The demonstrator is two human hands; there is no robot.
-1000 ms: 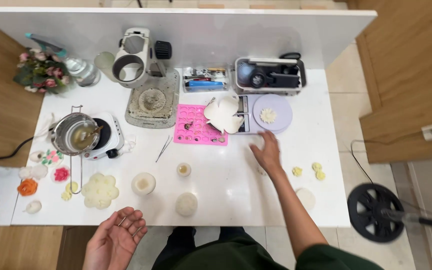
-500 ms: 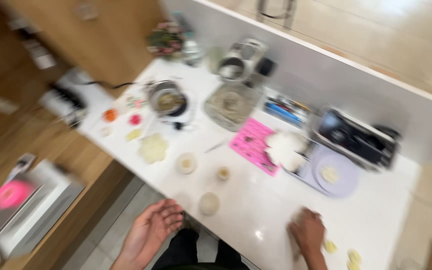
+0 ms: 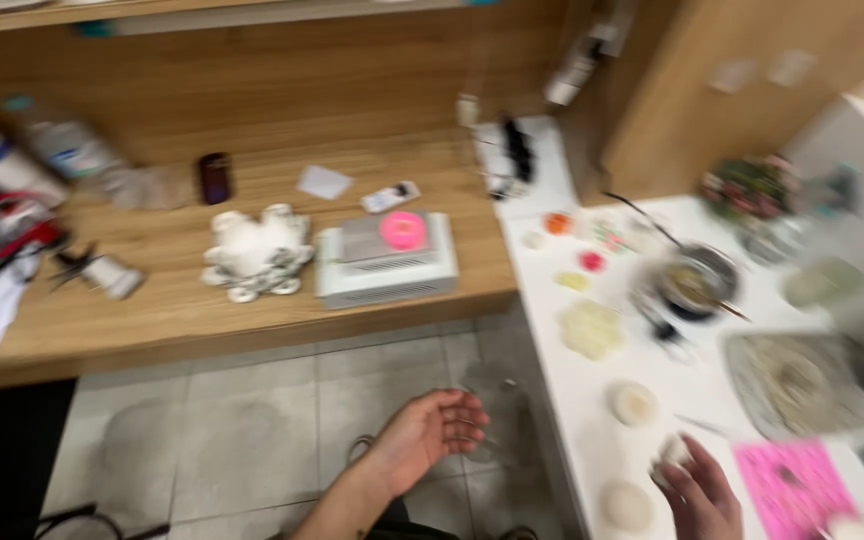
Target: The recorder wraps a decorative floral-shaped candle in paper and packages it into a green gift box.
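Note:
My left hand [image 3: 434, 428] hangs over the tiled floor, palm up, fingers loosely curled and apart, holding nothing. My right hand [image 3: 700, 492] is low over the near edge of the white table [image 3: 562, 300], its fingers closed around a small white lump [image 3: 671, 451]. Two round white discs [image 3: 633, 402] [image 3: 627, 505] lie on the table just left of that hand. A pink mat [image 3: 800, 490] lies to its right. The picture is blurred by motion.
Further back on the table are a pale flower-shaped piece [image 3: 592, 328], a metal pot [image 3: 697, 281], a grey tray [image 3: 802, 382] and a flower bunch [image 3: 752, 186]. A wooden bench [image 3: 152, 320] at left carries a white box [image 3: 388, 265] with a pink disc [image 3: 403, 230], a white flower-shaped object [image 3: 253, 252], and clutter.
The view has swung left to the wooden bench and floor. My right hand pulled back from the far side of the table to its near edge and now holds a white lump.

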